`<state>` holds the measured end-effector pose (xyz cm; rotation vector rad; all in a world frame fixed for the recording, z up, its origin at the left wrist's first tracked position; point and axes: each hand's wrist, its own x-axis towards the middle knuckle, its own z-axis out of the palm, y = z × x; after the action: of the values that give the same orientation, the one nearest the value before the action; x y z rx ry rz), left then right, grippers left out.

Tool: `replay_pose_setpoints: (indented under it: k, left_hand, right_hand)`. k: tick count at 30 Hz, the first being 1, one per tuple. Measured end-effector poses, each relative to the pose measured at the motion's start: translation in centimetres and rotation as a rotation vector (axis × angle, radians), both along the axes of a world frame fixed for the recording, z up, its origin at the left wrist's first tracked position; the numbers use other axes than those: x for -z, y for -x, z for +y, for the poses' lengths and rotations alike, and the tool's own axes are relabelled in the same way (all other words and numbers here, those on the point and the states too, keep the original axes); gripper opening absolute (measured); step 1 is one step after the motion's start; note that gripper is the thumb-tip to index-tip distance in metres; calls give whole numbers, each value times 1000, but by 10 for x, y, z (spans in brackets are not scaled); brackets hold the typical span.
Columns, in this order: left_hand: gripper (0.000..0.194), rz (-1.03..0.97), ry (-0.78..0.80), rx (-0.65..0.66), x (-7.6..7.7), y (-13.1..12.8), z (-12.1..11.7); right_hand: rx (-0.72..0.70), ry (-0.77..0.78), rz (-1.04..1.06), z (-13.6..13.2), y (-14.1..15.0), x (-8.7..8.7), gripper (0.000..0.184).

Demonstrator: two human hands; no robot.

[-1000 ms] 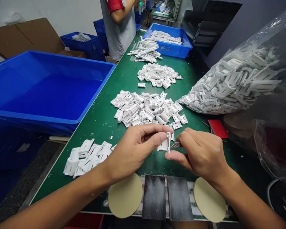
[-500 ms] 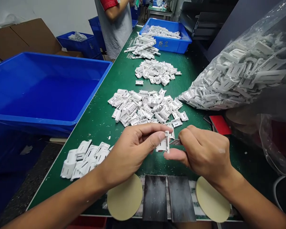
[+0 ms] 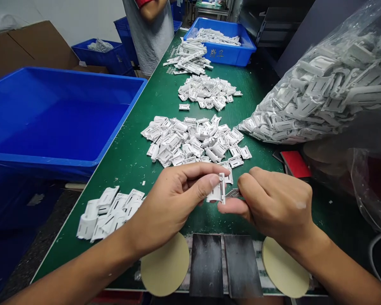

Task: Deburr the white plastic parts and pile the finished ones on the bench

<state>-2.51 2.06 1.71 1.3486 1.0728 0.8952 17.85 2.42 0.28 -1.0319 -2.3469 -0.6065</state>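
Between thumb and fingers, my left hand (image 3: 180,195) pinches a small white plastic part (image 3: 216,191) with a curved body and a flat edge rail. My right hand (image 3: 273,201) is closed around a thin metal blade (image 3: 233,193), probably a utility knife blade; its handle is hidden in the fist. The blade's tip meets the right edge of the part, and my right thumb lies just below that edge. Beyond my hands lies a pile of similar white parts (image 3: 193,142). Another group of white parts (image 3: 109,214) rests left of my left forearm.
Two yellow discs (image 3: 165,267) and two dark rectangular blocks (image 3: 206,264) line the near table edge (image 3: 89,178). A clear bag of white parts (image 3: 320,93) leans at right. A large blue bin (image 3: 51,114) stands left; a blue tray (image 3: 228,53) and a person (image 3: 150,38) are farther back.
The camera view has shifted slightly, so the table and piles appear a little higher and the outer items more spread. Both hands keep their grips; the blade stays at the part's edge.
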Motion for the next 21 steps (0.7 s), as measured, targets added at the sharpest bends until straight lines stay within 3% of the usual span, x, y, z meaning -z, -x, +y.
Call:
replay_pose_setpoints:
  k: [11,15,17,19,21]
  left_hand:
    - [20,-25,1,-2,-2,0,1]
    - [17,-47,2,-63,-3,0,0]
    - [15,-74,-8,-70,-3,0,-1]
    - [15,-135,29,-27,-3,0,-1]
    - [19,-224,98,39,-3,1,-1]
  right_hand:
    - [-70,15,28,-3,-1,0,54]
    - [-205,295,232,-5,4,-3,53]
    - [-242,504,363,-6,8,-5,39]
    - [-243,741,496,-7,12,-7,21]
    - [-218,967,633,-8,14,-8,24]
